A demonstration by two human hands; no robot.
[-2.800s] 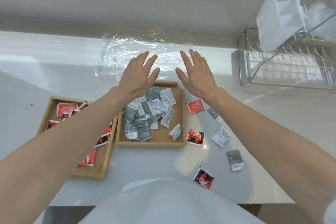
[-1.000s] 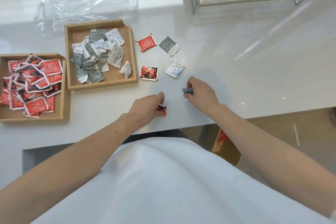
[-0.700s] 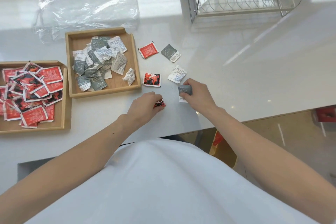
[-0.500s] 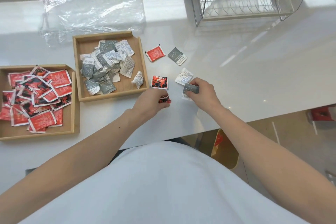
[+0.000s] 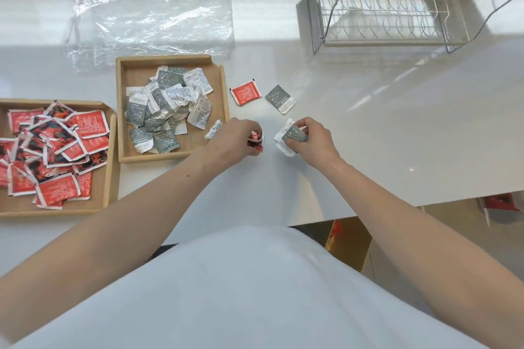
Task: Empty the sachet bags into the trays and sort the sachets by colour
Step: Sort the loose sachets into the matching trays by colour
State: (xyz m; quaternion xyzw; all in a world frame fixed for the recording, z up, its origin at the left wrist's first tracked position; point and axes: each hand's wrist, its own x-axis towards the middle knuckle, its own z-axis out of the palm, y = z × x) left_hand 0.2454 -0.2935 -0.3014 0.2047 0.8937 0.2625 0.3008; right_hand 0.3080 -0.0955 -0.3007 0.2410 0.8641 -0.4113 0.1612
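Head view, white countertop [image 5: 368,150], wire rack [image 5: 382,8], crumpled plastic [image 5: 147,17]

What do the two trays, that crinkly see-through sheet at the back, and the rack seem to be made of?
The trays look like pale unvarnished wood, possibly bamboo: matte with faint grain. The crinkly sheet appears to be thin clear plastic film, glossy and creased. The rack looks like shiny chromed or steel wire, judging by its bright reflections.
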